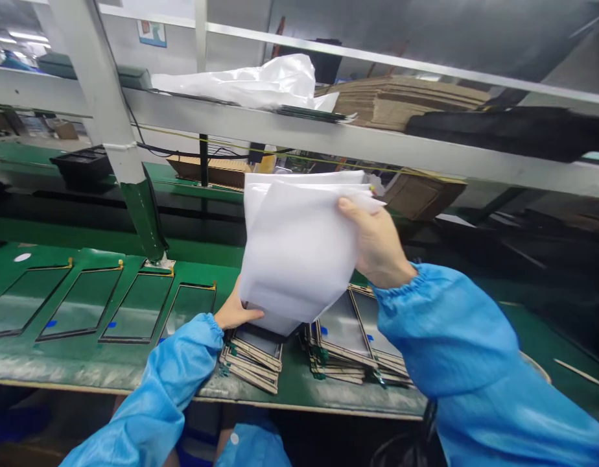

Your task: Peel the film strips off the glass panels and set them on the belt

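Observation:
Both my hands hold a sheaf of white paper sheets [294, 246] upright above the green bench [109, 363]. My right hand [375, 243] grips the sheets at their upper right edge, thumb on the front. My left hand [234, 311] holds the lower left corner. Both arms wear blue sleeves. Below the sheets lie two stacks of thin framed panels: one stack [253, 357] under my left hand, another stack [352, 350] to its right, partly hidden by the paper.
Several single glass panels [137, 305] lie side by side on the bench to the left. A white-and-green post [134, 188] rises behind them. An overhead shelf [377, 146] carries a white plastic bag [260, 81], flat cardboard [406, 97] and dark trays [513, 130].

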Demonstrator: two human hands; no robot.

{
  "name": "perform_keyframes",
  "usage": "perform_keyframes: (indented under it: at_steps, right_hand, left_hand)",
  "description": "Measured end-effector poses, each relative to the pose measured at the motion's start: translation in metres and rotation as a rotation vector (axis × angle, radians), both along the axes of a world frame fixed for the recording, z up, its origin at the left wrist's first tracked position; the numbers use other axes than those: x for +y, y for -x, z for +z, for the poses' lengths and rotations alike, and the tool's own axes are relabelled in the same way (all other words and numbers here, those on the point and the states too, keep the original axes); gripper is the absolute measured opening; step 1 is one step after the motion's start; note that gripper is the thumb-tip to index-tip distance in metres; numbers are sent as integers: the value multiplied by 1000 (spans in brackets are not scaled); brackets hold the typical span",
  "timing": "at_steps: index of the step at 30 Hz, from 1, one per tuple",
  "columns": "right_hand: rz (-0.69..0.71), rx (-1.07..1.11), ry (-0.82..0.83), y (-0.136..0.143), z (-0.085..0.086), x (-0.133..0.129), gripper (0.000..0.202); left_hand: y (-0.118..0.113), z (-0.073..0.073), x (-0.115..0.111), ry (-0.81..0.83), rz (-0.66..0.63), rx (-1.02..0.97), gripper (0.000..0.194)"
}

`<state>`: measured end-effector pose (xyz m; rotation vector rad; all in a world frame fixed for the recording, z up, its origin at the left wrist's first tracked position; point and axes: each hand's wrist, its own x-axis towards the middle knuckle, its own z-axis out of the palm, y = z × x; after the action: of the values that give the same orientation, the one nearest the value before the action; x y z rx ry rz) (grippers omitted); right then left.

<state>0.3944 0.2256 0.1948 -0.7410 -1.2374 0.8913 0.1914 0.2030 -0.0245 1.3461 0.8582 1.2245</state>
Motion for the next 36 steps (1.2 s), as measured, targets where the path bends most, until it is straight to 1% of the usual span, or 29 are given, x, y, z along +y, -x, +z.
perform_keyframes:
  at_steps: [2,4,6,8,13,15,18,20,24,29,32,35,36]
  right_hand:
    - [20,-38,-18,-2,4,5,32]
    - [32,-68,-54,-5,7,9,31]
    - [56,-94,-54,-7,10,12,32]
    - [67,-100,-65,-8,14,12,32]
    - [87,-119,-104,-6,24,9,35]
    - [55,-128,-123,-4,31,8,35]
    - [5,-131,-170,0,44,5,27]
    - [12,-111,-185,3,52,4,19]
    - [41,-105,-149,7,64,2,6]
    - [22,-43,-135,2,75,-2,7]
    - [-10,2,-182,2,83,-3,13]
    - [-35,-15,-185,5,92,-3,15]
    - [-46,-18,-228,4,97,-4,14]
  left_hand:
    - [-1,3,4,-7,7,25,94]
    - [0,7,7,-10,15,59,80]
    - [1,9,10,-9,20,92,67]
    - [2,12,12,-7,24,114,62]
    - [1,19,13,1,29,143,65]
    - [1,22,13,1,35,151,67]
    - [1,25,14,-1,48,160,71]
    - [1,27,15,0,55,164,74]
    - [2,28,16,-6,53,168,75]
    - [3,29,18,-13,54,165,78]
    - [2,30,18,-15,49,171,79]
    - [1,33,17,-20,68,192,76]
    - [1,35,17,-21,80,204,73]
